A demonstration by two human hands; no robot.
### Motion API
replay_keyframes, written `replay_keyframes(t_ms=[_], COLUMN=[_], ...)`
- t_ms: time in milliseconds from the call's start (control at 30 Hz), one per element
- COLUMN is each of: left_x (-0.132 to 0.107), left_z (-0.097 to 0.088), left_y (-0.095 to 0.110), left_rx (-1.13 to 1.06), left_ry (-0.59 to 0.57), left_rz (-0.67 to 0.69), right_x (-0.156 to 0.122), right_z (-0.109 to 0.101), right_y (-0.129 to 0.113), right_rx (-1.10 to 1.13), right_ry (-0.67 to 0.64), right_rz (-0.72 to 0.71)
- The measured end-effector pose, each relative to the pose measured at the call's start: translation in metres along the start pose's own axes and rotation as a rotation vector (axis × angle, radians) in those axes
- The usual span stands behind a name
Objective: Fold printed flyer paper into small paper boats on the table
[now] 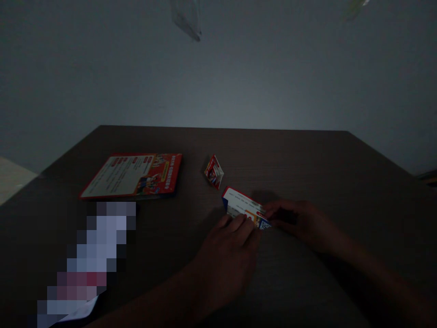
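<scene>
A printed paper leaflet (241, 199), white with a red edge, a dark blue underside and a QR code at one corner, lies folded over on the table in front of me. My left hand (235, 248) presses its curled fingers onto the leaflet's near edge. From the right, my right hand (300, 223) pinches the leaflet's right end between thumb and fingers. Just beyond stands a small folded piece of red and white printed paper (214, 173), touched by neither hand. A stack of similar red and white leaflets (128, 175) rests to the left.
The dark wooden table (290, 159) reaches back to a grey wall (273, 68). A flat object with a pixelated surface (99, 255) lies at the near left, close to my left forearm. Something translucent (187, 18) hangs on the wall at the top. The light is dim.
</scene>
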State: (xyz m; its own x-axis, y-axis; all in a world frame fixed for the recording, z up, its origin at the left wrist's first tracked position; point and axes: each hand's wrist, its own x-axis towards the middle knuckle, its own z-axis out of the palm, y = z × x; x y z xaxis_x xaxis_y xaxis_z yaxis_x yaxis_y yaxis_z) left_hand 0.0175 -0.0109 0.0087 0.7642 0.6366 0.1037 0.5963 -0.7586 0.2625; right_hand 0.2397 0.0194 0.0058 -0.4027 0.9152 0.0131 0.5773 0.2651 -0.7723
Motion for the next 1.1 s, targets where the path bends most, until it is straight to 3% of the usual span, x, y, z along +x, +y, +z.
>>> replay_keyframes(t_ms=[133, 633, 1100], left_x=[0.001, 0.002, 0.001], left_z=[0.0, -0.001, 0.0], left_y=[0.001, 0.003, 0.002], left_rx=[0.019, 0.002, -0.009], left_ry=[0.008, 0.007, 0.003], left_rz=[-0.014, -0.024, -0.02], right_x=[0.0, 0.001, -0.001], right_z=[-0.002, 0.012, 0.002], right_y=[0.002, 0.007, 0.003], right_rx=[0.041, -0.067, 0.057], right_ry=[-0.032, 0.085, 0.012], right_rz=[-0.017, 0.067, 0.025])
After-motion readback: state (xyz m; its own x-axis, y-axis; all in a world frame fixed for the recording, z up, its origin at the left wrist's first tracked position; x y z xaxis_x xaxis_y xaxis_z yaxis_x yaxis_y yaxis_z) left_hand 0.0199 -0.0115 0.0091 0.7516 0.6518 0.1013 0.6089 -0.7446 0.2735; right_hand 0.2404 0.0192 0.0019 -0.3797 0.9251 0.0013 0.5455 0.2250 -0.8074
